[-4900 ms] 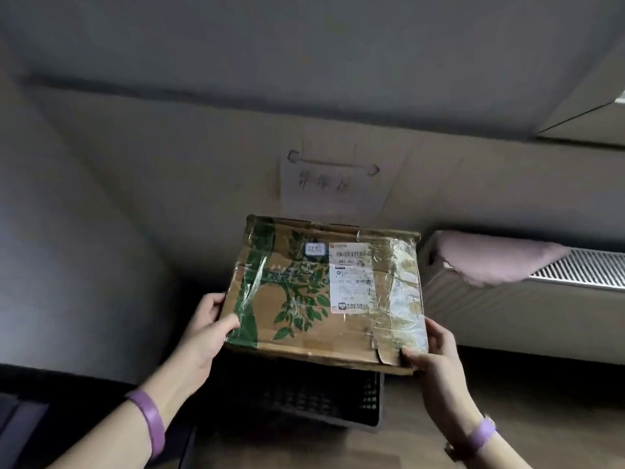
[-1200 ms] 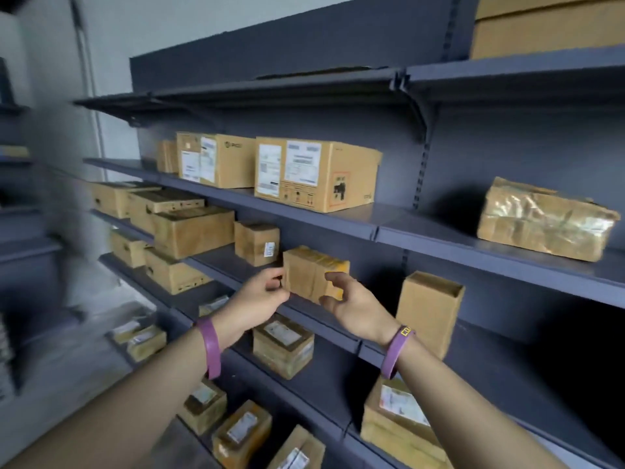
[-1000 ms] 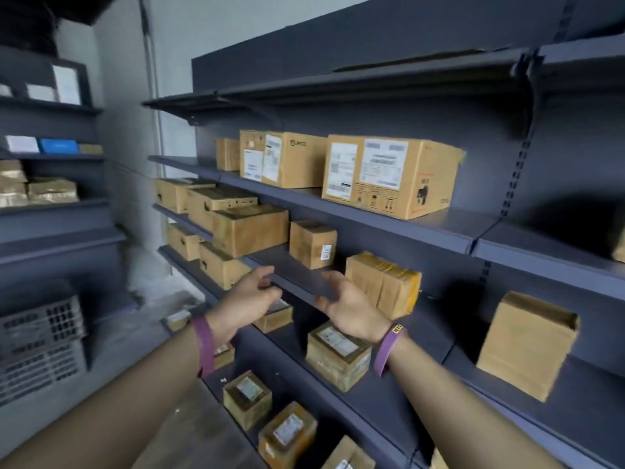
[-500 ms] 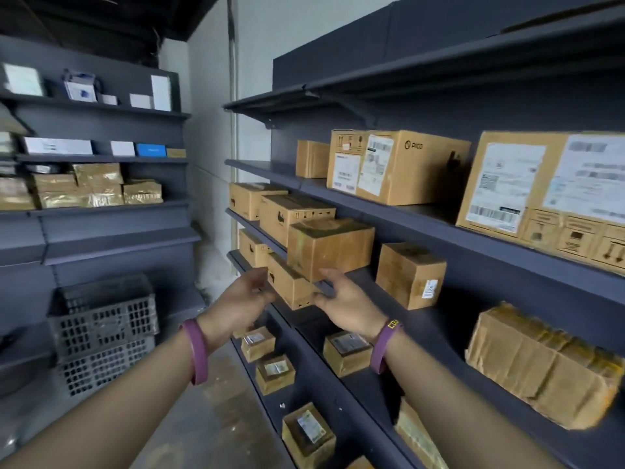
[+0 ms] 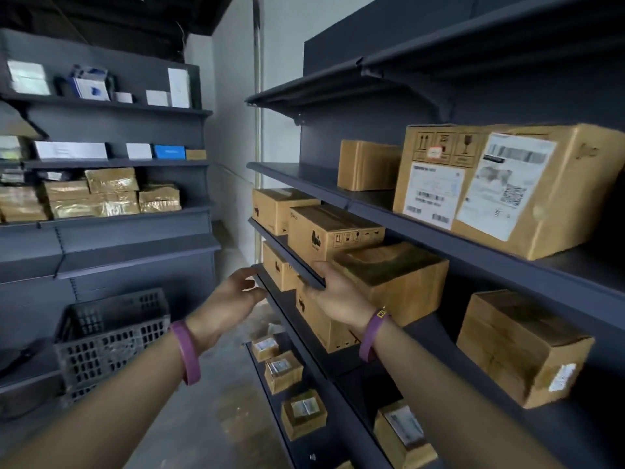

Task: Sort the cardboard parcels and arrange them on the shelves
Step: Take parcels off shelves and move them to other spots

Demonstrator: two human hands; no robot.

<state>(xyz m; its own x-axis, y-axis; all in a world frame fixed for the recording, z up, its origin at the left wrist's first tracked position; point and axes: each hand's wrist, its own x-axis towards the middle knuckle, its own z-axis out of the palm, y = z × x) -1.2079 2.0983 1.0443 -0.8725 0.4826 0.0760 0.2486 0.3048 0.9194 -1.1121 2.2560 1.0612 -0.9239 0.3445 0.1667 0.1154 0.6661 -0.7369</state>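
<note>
Both my hands are raised in front of the dark grey shelf unit (image 5: 422, 228) on the right, and neither holds anything. My left hand (image 5: 230, 297) hovers with loose fingers just left of the shelf's end. My right hand (image 5: 334, 297) is at the front edge of the middle shelf, beside a plain cardboard parcel (image 5: 395, 282). Behind it sit a printed parcel (image 5: 333, 231) and another parcel (image 5: 280, 208). A large labelled parcel (image 5: 507, 184) stands on the shelf above. Whether my right hand touches the shelf edge is unclear.
A grey plastic crate (image 5: 111, 336) stands on the floor at the left, under a second shelf unit (image 5: 128, 245) with taped parcels (image 5: 111, 191) and white boxes. Small labelled parcels (image 5: 284, 370) line the lowest shelf. Bare concrete floor (image 5: 223, 418) lies between the units.
I put a small parcel on the middle shelf and let go. My view has since swung left along the shelves, both hands empty and moving left with it.
</note>
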